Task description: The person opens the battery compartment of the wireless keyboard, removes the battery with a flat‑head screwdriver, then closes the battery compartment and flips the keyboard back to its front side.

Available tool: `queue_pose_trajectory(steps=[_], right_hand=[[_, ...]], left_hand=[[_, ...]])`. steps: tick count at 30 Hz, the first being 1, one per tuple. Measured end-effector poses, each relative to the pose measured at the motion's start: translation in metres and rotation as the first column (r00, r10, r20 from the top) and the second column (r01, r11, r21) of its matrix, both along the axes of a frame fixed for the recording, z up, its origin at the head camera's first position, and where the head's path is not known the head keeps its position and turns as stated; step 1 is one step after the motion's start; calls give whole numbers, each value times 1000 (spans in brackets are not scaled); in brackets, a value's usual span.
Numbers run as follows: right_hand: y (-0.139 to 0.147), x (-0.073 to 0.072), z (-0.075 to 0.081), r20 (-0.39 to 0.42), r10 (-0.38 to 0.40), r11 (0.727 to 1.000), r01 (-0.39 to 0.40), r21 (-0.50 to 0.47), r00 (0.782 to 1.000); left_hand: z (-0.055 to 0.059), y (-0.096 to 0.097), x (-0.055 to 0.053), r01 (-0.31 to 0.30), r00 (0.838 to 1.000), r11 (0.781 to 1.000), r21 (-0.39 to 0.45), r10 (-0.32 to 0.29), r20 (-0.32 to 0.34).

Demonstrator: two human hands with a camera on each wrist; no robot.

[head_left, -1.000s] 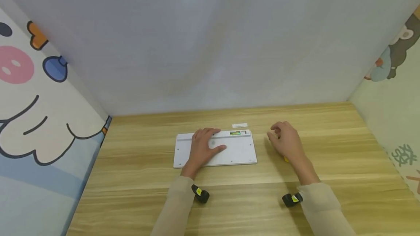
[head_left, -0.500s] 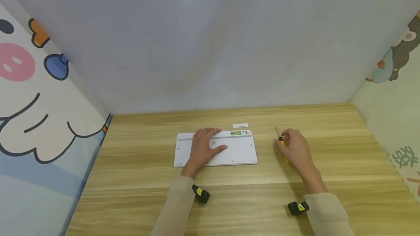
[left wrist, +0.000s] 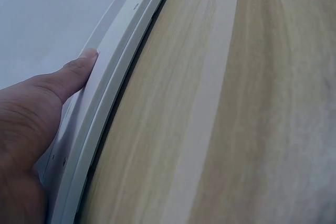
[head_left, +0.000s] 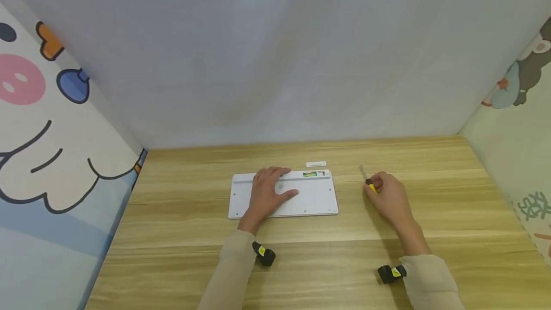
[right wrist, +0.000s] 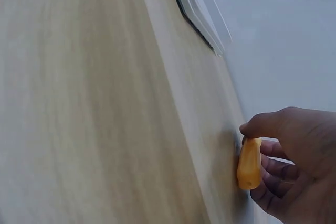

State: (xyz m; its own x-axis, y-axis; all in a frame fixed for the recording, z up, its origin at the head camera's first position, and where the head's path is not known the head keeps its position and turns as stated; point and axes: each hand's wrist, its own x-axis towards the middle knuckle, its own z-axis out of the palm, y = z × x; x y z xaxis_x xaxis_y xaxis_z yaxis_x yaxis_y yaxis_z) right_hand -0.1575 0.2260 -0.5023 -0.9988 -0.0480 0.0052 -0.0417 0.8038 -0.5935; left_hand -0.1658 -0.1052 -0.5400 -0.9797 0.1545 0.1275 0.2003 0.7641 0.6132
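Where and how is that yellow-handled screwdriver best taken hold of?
I'd pinch the yellow handle, coming from the near right side, as the right hand does. The handle is the thick part and lies at the near end, while the slim shaft points to the far side and probably should stay free.

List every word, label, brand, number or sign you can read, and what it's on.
"發", probably: green character on the right wall.
Orange mark below it: cut off.
Keyboard: corner print too small.
Battery: too small.
Wrist cameras: yellow labels too small.
Screwdriver: none visible.
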Motion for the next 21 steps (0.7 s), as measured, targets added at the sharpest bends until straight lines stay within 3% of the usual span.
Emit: queue_pose_trajectory(steps=[15,21], right_hand=[[-3,-12,3,-59,66,997,-67,-25,996],[-6,-20,6,-41,110,992,-112,-65,993]], left_hand=[[-1,0,0,-5,1000,1000,-12,5,-4],[-3,0,-1,-5,1000,1000,-14,5,-15]])
